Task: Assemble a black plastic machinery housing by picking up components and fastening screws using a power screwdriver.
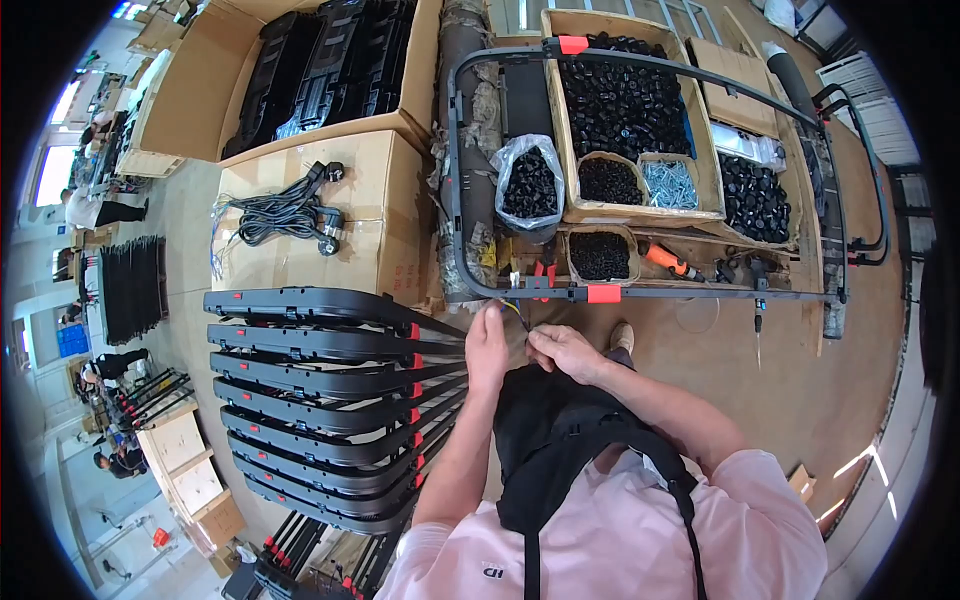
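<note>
Stacked black frames point(330, 400) crowd the left hand point(487, 350) beside parts boxes point(625, 120).

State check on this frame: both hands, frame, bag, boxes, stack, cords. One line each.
left hand: fingers pinched on thin wires at the frame's near rail
right hand: closed, fingertips at the same wires
black tube frame: lying flat over the boxes
clear bag: open, holding black parts
screw box: open, filled
black panels: stacked, fanned out
power cords: bundled on a closed carton
</note>
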`<action>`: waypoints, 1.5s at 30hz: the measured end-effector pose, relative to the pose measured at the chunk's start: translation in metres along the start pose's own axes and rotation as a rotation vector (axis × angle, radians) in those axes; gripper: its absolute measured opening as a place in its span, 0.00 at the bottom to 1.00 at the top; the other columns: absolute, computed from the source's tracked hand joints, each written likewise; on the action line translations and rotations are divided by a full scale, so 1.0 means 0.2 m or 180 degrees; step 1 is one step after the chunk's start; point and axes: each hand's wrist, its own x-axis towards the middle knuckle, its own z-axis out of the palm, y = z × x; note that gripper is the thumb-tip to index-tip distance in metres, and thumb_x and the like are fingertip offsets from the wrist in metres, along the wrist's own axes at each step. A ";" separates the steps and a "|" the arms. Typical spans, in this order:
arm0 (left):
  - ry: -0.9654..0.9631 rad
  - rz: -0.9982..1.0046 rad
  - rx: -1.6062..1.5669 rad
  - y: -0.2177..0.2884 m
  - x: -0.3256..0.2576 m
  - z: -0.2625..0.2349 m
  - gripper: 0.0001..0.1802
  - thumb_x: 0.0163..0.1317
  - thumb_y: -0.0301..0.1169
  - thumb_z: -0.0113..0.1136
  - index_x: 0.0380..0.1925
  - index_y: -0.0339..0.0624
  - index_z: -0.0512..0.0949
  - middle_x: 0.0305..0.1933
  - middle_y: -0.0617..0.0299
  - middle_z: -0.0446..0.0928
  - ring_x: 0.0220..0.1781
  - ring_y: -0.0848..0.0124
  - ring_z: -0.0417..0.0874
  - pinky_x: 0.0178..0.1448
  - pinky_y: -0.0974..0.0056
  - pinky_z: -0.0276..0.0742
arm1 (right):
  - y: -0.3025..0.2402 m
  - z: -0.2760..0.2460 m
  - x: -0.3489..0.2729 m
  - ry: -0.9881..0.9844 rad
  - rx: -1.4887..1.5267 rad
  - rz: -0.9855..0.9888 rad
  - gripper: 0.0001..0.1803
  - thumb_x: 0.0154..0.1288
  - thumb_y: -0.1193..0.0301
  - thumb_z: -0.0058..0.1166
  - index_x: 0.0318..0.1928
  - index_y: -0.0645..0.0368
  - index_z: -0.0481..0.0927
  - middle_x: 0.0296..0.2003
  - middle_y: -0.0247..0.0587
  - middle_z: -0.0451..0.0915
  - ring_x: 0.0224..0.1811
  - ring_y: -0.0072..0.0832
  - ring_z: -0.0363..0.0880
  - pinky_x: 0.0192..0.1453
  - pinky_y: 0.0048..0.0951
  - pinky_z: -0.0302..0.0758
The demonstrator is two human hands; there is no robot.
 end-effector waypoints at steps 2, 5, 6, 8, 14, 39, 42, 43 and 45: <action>0.0704 0.0712 0.0887 0.05 -0.14 -0.02 0.15 0.80 0.33 0.50 0.48 0.31 0.79 0.49 0.46 0.83 0.51 0.57 0.84 0.63 0.55 0.76 | -0.04 0.00 0.01 0.0103 0.0181 0.0062 0.18 0.84 0.60 0.47 0.43 0.61 0.81 0.26 0.28 0.76 0.27 0.17 0.72 0.34 0.25 0.72; -0.0072 -0.0158 0.0309 -0.09 -0.34 -0.08 0.15 0.79 0.34 0.51 0.51 0.33 0.78 0.47 0.50 0.82 0.49 0.60 0.84 0.59 0.57 0.78 | -0.11 0.04 0.05 0.0085 0.0593 0.0096 0.16 0.85 0.62 0.46 0.48 0.61 0.80 0.34 0.32 0.79 0.34 0.19 0.77 0.43 0.27 0.79; -0.0489 -0.0606 0.0123 -0.13 -0.37 -0.07 0.15 0.79 0.35 0.52 0.51 0.33 0.78 0.49 0.47 0.83 0.51 0.59 0.85 0.59 0.56 0.79 | -0.12 0.05 0.06 0.0015 0.0842 0.0092 0.15 0.85 0.63 0.46 0.50 0.61 0.80 0.37 0.34 0.80 0.37 0.21 0.78 0.48 0.28 0.81; -0.0732 -0.0210 0.0225 -0.20 -0.43 -0.02 0.22 0.78 0.42 0.54 0.58 0.34 0.77 0.54 0.44 0.84 0.57 0.58 0.85 0.63 0.57 0.78 | -0.16 0.08 0.07 0.0016 0.0808 0.0150 0.14 0.85 0.63 0.46 0.50 0.61 0.80 0.37 0.34 0.80 0.38 0.21 0.79 0.48 0.27 0.81; -0.1221 0.0176 0.0174 -0.32 -0.39 0.02 0.18 0.82 0.39 0.48 0.56 0.37 0.79 0.47 0.53 0.84 0.50 0.62 0.85 0.58 0.57 0.78 | -0.25 0.14 0.08 0.0274 -0.0022 0.0164 0.16 0.82 0.62 0.49 0.49 0.63 0.82 0.38 0.37 0.84 0.40 0.26 0.82 0.48 0.31 0.82; -0.0668 -0.0282 -0.0250 -0.06 -0.32 0.02 0.17 0.83 0.34 0.46 0.61 0.38 0.78 0.39 0.64 0.82 0.44 0.74 0.82 0.56 0.65 0.79 | -0.69 -0.18 0.58 0.1301 0.0033 -0.0656 0.17 0.80 0.60 0.55 0.36 0.60 0.85 0.22 0.29 0.76 0.19 0.17 0.71 0.23 0.24 0.65; -0.0668 -0.0410 -0.0047 0.07 -0.21 0.00 0.16 0.81 0.34 0.49 0.59 0.40 0.81 0.41 0.59 0.86 0.45 0.69 0.88 0.55 0.62 0.81 | -0.69 -0.26 0.61 0.1540 0.0619 -0.0869 0.17 0.82 0.58 0.52 0.39 0.57 0.83 0.20 0.29 0.74 0.14 0.15 0.68 0.16 0.20 0.61; -0.0967 -0.0382 0.0558 0.08 -0.18 -0.02 0.16 0.81 0.35 0.49 0.56 0.40 0.82 0.42 0.56 0.87 0.47 0.65 0.89 0.56 0.61 0.82 | -0.70 -0.24 0.60 0.1534 0.0569 -0.0746 0.18 0.82 0.58 0.52 0.39 0.58 0.83 0.20 0.28 0.74 0.14 0.15 0.69 0.17 0.21 0.63; -0.1290 -0.0582 0.1238 0.12 -0.14 -0.03 0.18 0.80 0.39 0.50 0.49 0.38 0.84 0.47 0.49 0.88 0.52 0.57 0.90 0.57 0.57 0.82 | -0.70 -0.21 0.60 0.1429 0.0460 -0.0877 0.19 0.83 0.58 0.51 0.41 0.61 0.83 0.24 0.31 0.76 0.16 0.17 0.71 0.18 0.22 0.66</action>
